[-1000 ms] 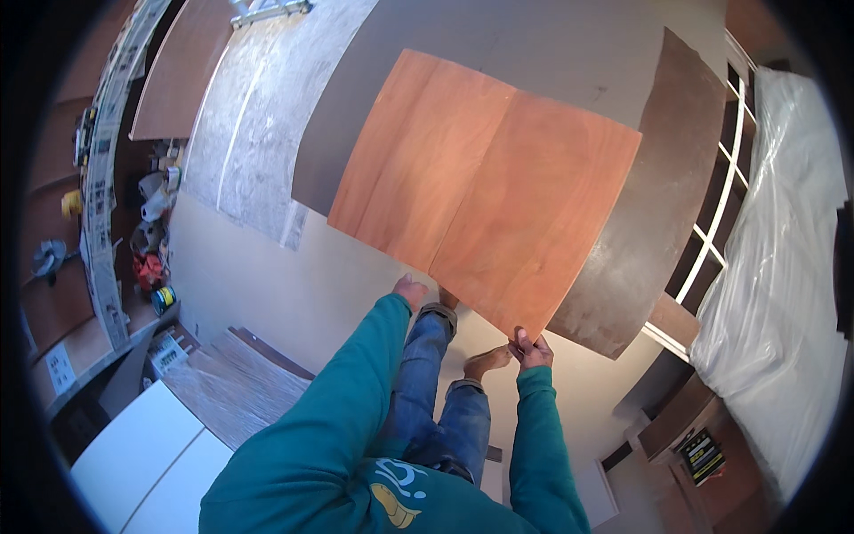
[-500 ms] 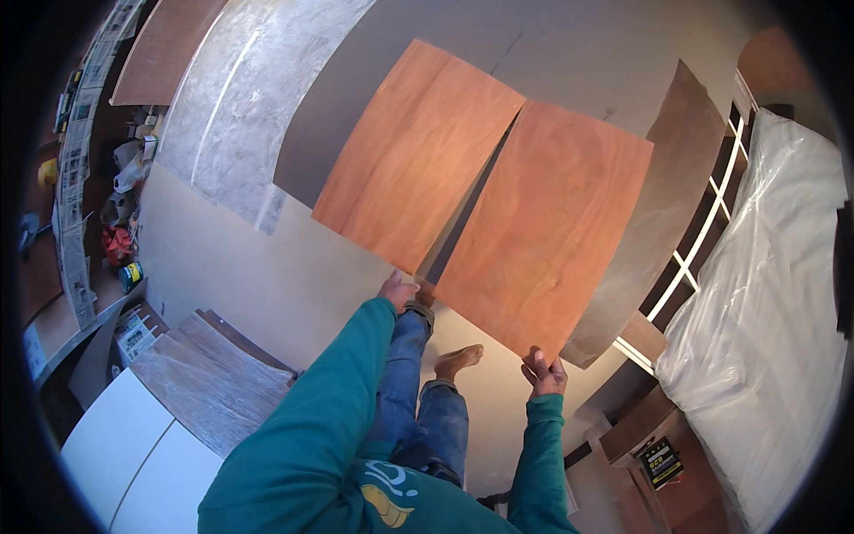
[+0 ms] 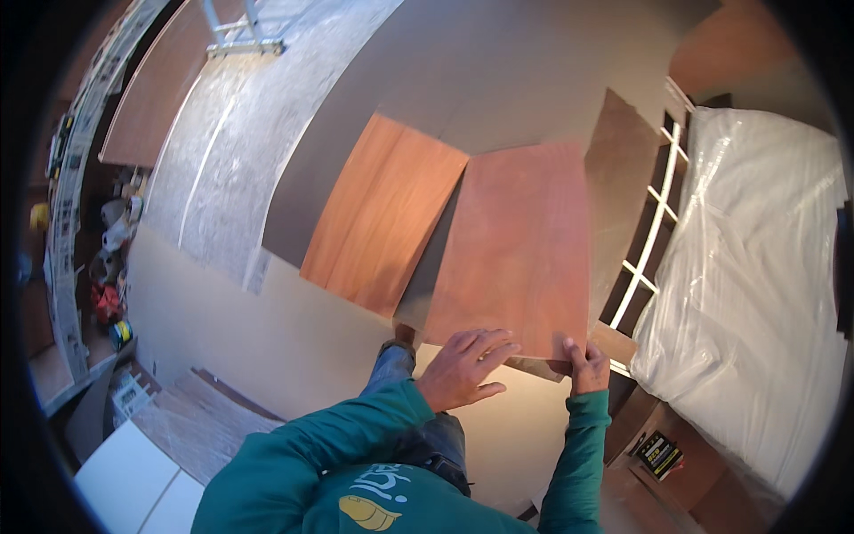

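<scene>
Two reddish-brown wood panels are side by side before me, with a narrow dark gap between them. The right wood panel [image 3: 516,245] has its near right corner pinched between the thumb and fingers of my right hand [image 3: 587,367]. At that panel's near left edge is my left hand [image 3: 467,367], fingers spread and holding nothing; whether the fingertips touch the wood I cannot tell. Flat on the left lies the other wood panel [image 3: 387,218]. Beneath both is a large dark grey-brown sheet [image 3: 356,116]. My right fingers under the panel are hidden.
A plastic-wrapped bulky item [image 3: 747,267] stands at the right, beside a white slatted frame [image 3: 654,222]. Wrapped boards [image 3: 200,423] and white panels [image 3: 133,481] lie at the lower left. Shelving [image 3: 67,231] lines the left side. A metal stand [image 3: 245,40] shows at the top.
My left hand has left the left panel's near corner and moved right to the right panel's edge. The right panel has turned slightly, still in my right hand. The view has shifted.
</scene>
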Tool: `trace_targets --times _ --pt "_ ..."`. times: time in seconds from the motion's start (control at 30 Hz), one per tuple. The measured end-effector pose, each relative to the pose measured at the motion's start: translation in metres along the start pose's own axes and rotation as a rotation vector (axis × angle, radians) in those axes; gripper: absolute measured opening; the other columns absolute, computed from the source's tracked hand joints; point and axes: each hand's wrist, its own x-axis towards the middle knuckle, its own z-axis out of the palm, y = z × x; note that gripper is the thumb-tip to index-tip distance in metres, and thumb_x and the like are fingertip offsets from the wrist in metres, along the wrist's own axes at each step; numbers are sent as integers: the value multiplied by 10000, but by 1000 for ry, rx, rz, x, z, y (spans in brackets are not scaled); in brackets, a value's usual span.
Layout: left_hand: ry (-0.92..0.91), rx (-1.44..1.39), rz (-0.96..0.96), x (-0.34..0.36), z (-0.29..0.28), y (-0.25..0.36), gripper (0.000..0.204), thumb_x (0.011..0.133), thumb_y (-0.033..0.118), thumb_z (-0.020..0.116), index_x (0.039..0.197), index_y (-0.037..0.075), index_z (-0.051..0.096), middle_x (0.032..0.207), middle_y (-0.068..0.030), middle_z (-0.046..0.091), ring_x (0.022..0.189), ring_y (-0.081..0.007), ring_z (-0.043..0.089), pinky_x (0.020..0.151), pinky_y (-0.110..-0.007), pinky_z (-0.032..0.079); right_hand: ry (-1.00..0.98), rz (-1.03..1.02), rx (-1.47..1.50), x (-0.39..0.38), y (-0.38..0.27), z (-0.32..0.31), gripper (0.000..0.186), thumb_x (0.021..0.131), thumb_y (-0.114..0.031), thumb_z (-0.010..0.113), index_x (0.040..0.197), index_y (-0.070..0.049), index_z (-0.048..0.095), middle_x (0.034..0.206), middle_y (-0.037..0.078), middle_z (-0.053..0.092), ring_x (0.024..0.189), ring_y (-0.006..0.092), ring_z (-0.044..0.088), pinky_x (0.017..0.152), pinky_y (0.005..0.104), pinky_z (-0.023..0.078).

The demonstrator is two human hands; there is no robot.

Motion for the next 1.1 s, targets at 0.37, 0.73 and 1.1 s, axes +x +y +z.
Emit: trace_targets --times 0.37,0.73,1.1 --pt "310 469 240 91 -28 15 266 735 101 707 988 122 627 948 -63 622 887 -273 589 799 -400 448 100 93 291 16 -100 14 324 861 -255 663 900 64 629 779 190 668 621 256 689 563 344 594" --pt "301 444 339 106 -48 20 250 671 75 739 870 94 589 808 -71 575 770 -304 565 699 -414 439 70 17 -12 -1 -129 15 701 898 -616 488 745 42 677 752 194 669 753 307 684 749 403 525" --pt "359 370 269 82 -54 12 251 652 78 732 877 91 622 931 -102 532 839 -291 559 707 -394 446 -82 -77 -23 -16 -134 31 682 938 -588 410 815 18 697 790 192 679 786 333 672 786 415 517"
